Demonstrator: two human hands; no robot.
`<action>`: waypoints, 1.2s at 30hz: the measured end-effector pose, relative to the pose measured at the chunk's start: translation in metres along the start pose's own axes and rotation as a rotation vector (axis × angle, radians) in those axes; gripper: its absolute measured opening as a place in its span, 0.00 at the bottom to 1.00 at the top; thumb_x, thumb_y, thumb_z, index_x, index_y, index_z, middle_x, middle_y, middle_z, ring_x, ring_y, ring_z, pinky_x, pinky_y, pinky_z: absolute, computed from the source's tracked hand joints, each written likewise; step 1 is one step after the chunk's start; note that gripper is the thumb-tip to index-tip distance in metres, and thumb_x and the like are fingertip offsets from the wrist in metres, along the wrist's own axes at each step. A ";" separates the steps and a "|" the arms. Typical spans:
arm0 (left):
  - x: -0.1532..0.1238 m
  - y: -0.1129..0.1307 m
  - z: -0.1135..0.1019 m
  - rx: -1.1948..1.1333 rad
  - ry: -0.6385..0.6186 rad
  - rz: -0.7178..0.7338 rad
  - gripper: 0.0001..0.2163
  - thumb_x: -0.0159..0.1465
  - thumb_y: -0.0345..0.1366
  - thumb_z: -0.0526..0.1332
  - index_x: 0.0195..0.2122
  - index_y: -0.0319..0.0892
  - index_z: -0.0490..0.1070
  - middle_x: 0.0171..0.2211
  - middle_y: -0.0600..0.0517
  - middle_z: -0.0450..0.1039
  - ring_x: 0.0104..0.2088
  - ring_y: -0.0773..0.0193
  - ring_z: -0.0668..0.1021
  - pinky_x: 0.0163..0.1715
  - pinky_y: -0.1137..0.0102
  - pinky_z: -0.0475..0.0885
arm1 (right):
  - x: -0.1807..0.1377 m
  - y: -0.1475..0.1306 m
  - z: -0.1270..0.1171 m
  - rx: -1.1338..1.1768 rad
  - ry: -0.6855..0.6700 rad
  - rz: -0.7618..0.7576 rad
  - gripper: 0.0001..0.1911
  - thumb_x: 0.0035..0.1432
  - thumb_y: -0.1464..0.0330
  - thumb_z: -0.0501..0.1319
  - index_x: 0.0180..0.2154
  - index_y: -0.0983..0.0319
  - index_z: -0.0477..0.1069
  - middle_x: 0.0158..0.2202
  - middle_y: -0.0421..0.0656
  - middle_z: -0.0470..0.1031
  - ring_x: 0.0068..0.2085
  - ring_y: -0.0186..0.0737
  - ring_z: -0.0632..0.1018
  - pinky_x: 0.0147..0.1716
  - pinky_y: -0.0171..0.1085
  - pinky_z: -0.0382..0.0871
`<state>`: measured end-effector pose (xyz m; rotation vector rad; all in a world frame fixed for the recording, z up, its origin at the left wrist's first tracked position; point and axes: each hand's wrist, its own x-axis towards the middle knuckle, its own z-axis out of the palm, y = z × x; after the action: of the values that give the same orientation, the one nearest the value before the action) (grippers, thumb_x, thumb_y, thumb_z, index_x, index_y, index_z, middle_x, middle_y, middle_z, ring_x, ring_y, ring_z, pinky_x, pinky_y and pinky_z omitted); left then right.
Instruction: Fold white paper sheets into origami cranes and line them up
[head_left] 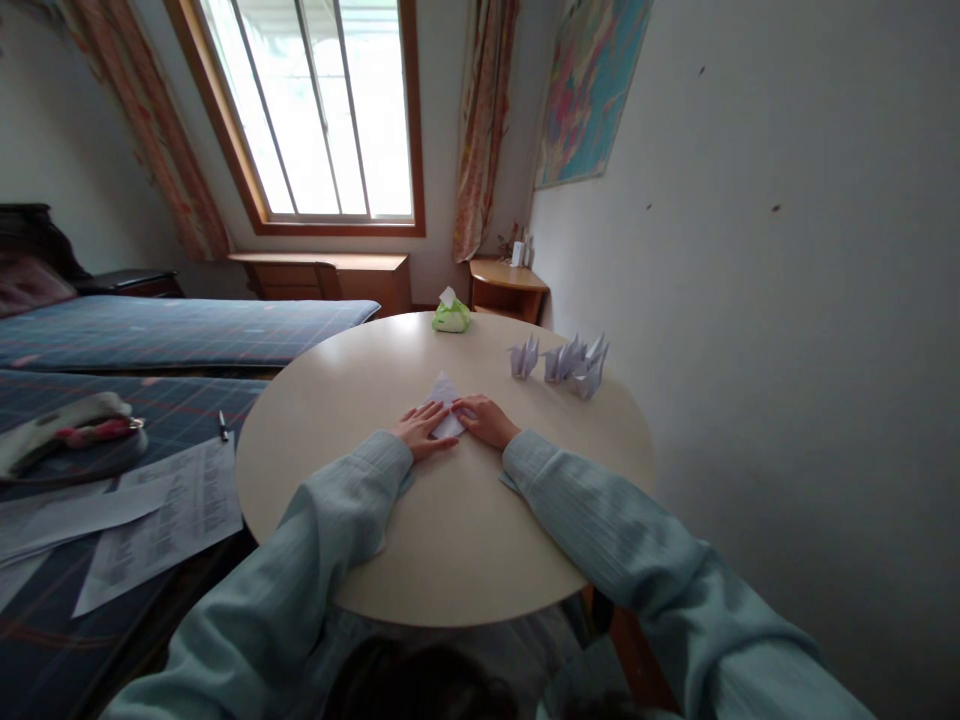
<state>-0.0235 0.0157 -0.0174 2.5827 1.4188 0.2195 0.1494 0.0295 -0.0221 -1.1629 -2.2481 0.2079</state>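
Note:
A folded white sheet of paper (444, 398) lies on the round beige table (450, 530) in front of me. My left hand (421, 428) rests flat on the paper's lower left part, fingers stretched out. My right hand (486, 418) presses on the paper's right edge with fingers laid flat and together. Both arms wear pale blue sleeves.
Several folded white paper cranes (564, 362) stand at the table's right. A green tissue pack (451, 314) sits at the far edge. Left of the table a bed holds printed sheets (161, 520), a pen (223, 426) and a pouch (71, 425). A wall runs along the right.

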 end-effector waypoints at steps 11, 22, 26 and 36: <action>0.007 -0.011 -0.003 -0.192 0.392 0.054 0.14 0.56 0.43 0.51 0.26 0.42 0.72 0.26 0.52 0.73 0.27 0.68 0.73 0.30 0.74 0.66 | 0.001 -0.007 -0.006 -0.020 -0.094 0.012 0.18 0.56 0.60 0.46 0.37 0.60 0.70 0.42 0.43 0.71 0.45 0.35 0.68 0.46 0.36 0.58; -0.001 -0.004 -0.010 -0.231 0.889 0.013 0.11 0.57 0.40 0.50 0.25 0.39 0.65 0.24 0.51 0.68 0.26 0.69 0.69 0.28 0.75 0.65 | 0.004 -0.006 -0.003 -0.140 -0.098 0.072 0.13 0.56 0.67 0.49 0.36 0.59 0.71 0.41 0.42 0.72 0.43 0.34 0.69 0.43 0.32 0.58; -0.009 0.003 -0.014 -0.190 0.908 0.115 0.14 0.59 0.36 0.46 0.19 0.40 0.62 0.19 0.53 0.63 0.23 0.70 0.67 0.27 0.75 0.64 | 0.004 -0.004 -0.003 -0.168 -0.116 0.121 0.13 0.56 0.67 0.48 0.34 0.60 0.71 0.38 0.43 0.72 0.42 0.34 0.69 0.41 0.31 0.58; 0.009 -0.007 0.012 -0.016 0.327 0.203 0.15 0.53 0.35 0.54 0.42 0.39 0.66 0.43 0.46 0.67 0.45 0.60 0.68 0.46 0.66 0.63 | -0.002 -0.017 -0.006 -0.300 0.013 0.099 0.06 0.49 0.72 0.54 0.32 0.63 0.66 0.33 0.45 0.70 0.38 0.38 0.67 0.37 0.34 0.57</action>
<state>-0.0217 0.0254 -0.0306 2.7714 1.2341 0.7082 0.1424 0.0169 -0.0117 -1.4265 -2.2662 -0.1027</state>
